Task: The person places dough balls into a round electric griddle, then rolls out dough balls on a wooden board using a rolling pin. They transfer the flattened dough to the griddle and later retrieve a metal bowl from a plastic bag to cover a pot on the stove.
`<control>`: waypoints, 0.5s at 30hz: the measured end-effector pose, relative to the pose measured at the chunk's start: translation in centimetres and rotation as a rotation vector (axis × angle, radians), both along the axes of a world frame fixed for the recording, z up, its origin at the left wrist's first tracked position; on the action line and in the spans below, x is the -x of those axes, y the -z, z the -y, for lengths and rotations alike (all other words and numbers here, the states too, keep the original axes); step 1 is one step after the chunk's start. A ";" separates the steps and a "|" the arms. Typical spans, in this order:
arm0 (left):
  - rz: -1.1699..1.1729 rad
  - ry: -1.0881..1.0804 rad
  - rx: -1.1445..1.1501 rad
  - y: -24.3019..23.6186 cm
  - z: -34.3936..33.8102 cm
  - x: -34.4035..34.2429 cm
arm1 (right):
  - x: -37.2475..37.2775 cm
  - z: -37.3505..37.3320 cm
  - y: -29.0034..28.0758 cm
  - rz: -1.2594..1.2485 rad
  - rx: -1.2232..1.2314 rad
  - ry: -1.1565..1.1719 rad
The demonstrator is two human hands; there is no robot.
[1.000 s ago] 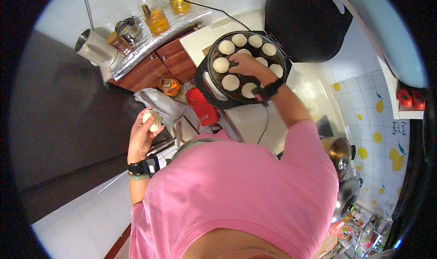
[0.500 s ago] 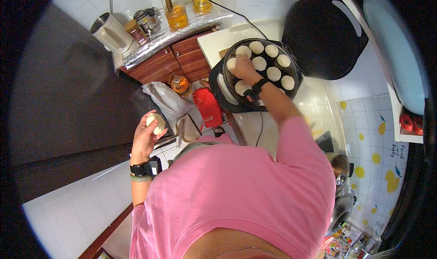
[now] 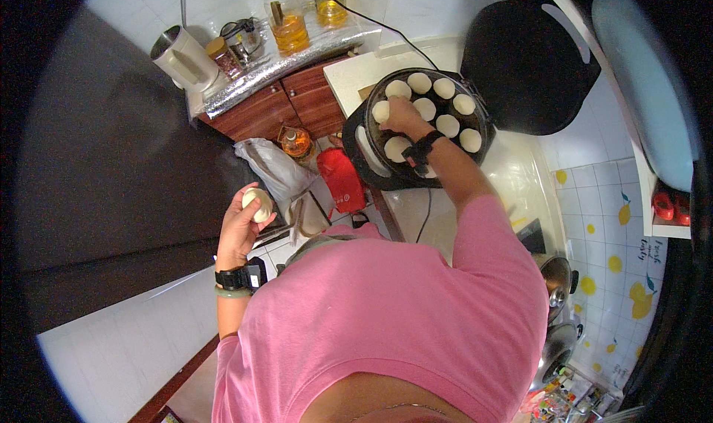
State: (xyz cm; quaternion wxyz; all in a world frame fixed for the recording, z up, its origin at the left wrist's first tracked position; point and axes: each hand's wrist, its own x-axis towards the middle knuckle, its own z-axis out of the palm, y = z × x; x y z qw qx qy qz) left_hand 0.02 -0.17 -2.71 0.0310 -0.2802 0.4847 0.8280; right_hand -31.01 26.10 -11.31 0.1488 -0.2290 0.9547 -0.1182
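Left of the frame's centre, the left hand grips a round dough ball; the pan lies up and right, nearer the right hand, whose grip I cannot tell.

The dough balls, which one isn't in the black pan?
The dough ball in the person's left hand: it is held in the fingers, away from the pan, while the other dough balls in view lie in it.

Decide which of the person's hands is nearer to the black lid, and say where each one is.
Right. The right hand is over the pan beside the lid; the left hand, holding a dough ball, is much farther left.
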 end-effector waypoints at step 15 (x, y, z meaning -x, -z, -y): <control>0.007 0.000 0.009 0.0 0.2 0.2 | 0.6 -1.3 -1.3 0.018 0.015 -0.015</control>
